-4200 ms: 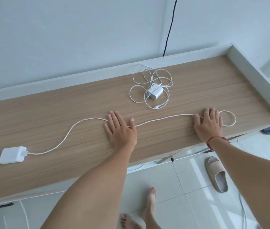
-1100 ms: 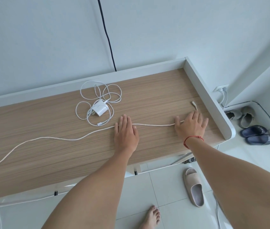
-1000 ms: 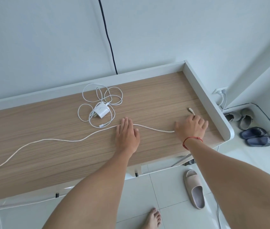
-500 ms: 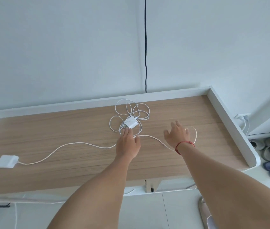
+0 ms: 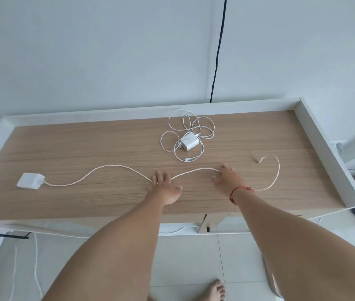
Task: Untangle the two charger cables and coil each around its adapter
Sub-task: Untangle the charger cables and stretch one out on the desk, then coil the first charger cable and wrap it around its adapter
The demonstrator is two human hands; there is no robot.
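- The left hand (image 5: pixel 163 187) is lying flat on the desk (image 5: pixel 85 137), fingers straight and together, and its fingertips are pressing on the long cable (image 5: pixel 111 165).
- The right hand (image 5: pixel 226 179) is resting further along the same cable, fingers spread and only a little bent. It seems to be pressing and not gripping; whether one finger is hooking the cable cannot be told.
- The long cable is running in soft waves from the large adapter (image 5: pixel 30 180) at the left, under both hands, then curving back to its free plug (image 5: pixel 260 158) near the right rim.
- The small adapter (image 5: pixel 190 143) is sitting behind the hands, inside the loose loops of the thin cable (image 5: pixel 187 159). The two cables appear to be apart already, but that thin cable's end is lying just beside the long one.
- Risk: if the hands are sliding the long cable backward, it may be catching this end and making a new tangle.
- Risk: flat fingers are giving little hold, so the cable can be slipping out when it is pulled.
- Risk: a strong pull toward the right is probably dragging the large adapter across the desk, as nothing is holding it.
- Risk: the thin cable's loops are crossing each other, so pulling only one end may be tightening a knot.
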